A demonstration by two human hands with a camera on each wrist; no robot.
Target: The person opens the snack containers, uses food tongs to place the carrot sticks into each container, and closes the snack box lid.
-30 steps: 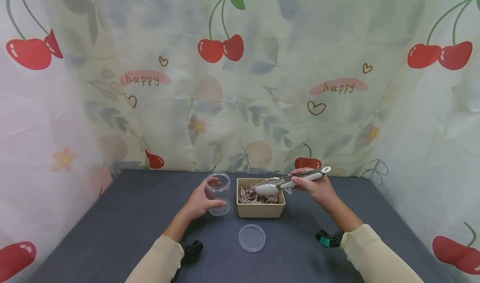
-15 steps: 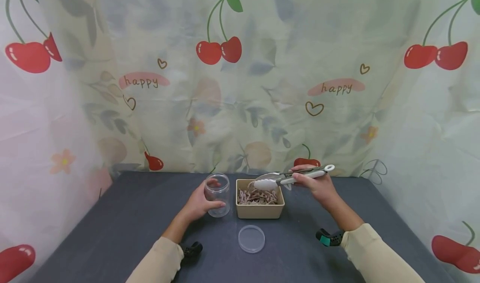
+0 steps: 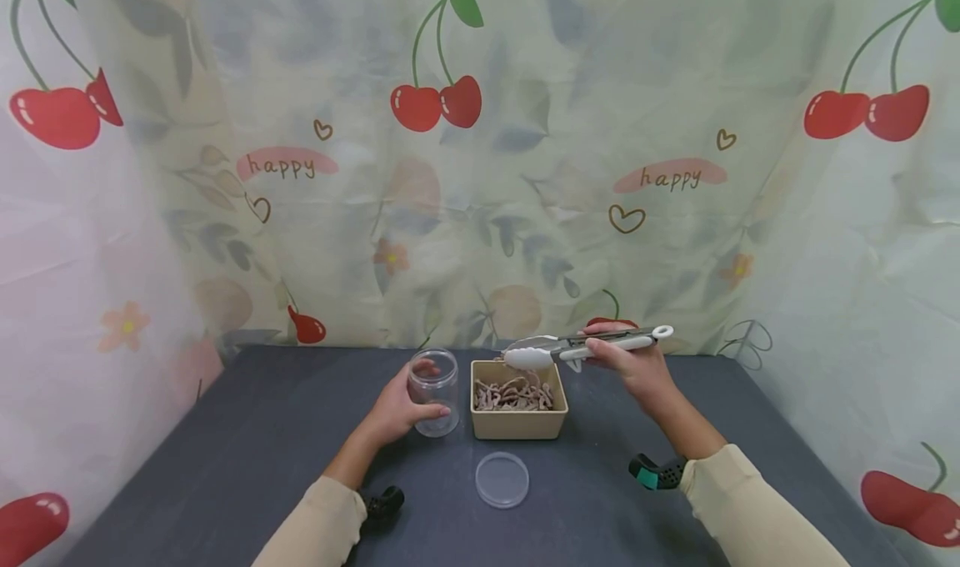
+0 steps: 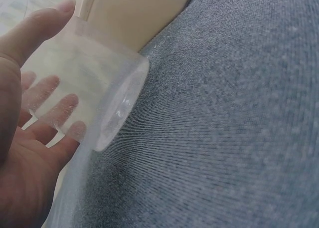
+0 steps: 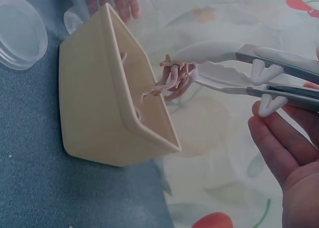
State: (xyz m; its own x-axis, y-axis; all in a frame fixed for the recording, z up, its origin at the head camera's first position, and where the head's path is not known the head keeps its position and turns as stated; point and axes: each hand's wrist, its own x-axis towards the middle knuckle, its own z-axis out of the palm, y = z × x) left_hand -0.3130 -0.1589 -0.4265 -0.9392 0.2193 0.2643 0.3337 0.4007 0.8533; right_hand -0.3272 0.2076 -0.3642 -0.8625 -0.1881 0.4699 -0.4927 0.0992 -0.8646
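My left hand [image 3: 392,407] grips a clear, lidless jar [image 3: 447,388] standing upright on the table, thumb on the near side and fingers round the far side. To its right sits a beige rectangular box [image 3: 519,427] with thin, brownish-pink dried strips [image 3: 513,394] inside. My right hand [image 3: 636,368] holds a pair of kitchen tongs [image 3: 536,357] with white tips, over the far part of the box. In the right wrist view, a clump of the strips [image 5: 175,79] is pinched between the tong tips, above the box's rim.
A round clear lid [image 3: 502,480] lies on the dark table [image 3: 570,509] in front of the box. Behind the table hangs a cherry-print curtain [image 3: 480,183], which also runs along both sides. A black wrist device [image 3: 656,472] is by the right sleeve.
The tongs have risen from the strips in the box to above its rim, lifting a clump. My left hand and the jar have kept their place.
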